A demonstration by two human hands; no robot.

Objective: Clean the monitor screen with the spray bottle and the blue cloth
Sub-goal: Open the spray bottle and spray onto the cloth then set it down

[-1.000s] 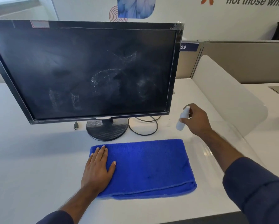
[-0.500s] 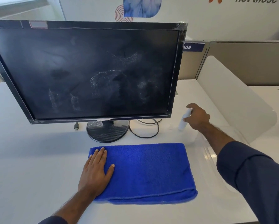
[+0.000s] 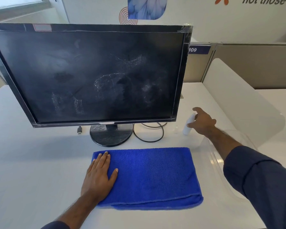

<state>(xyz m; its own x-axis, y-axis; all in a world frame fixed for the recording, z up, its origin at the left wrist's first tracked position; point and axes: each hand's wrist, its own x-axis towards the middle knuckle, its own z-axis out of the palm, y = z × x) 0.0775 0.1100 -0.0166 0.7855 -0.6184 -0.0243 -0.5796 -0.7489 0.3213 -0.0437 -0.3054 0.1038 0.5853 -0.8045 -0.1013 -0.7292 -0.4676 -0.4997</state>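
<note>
Monitor is the landmark. Screen carries whitish smears and droplet marks mid and lower-left, so it isn't clean yet.

Spray bottle stands upright on the bench, just off the monitor's lower right corner. Right hand is against it, forefinger lifted, thumb low on the body. Loose contact, not a closed wrap; looks like a set-down or release, though I can't tell if the thumb is pinching.

Blue cloth lies folded flat in front of the monitor's stand. Left hand is spread, palm down on its left end. Probably pinning it, ready for pickup.

Likely next step: wipe. Bottle parked to the right keeps it out of the wipe path. Loose cable loops beside the stand.
</note>
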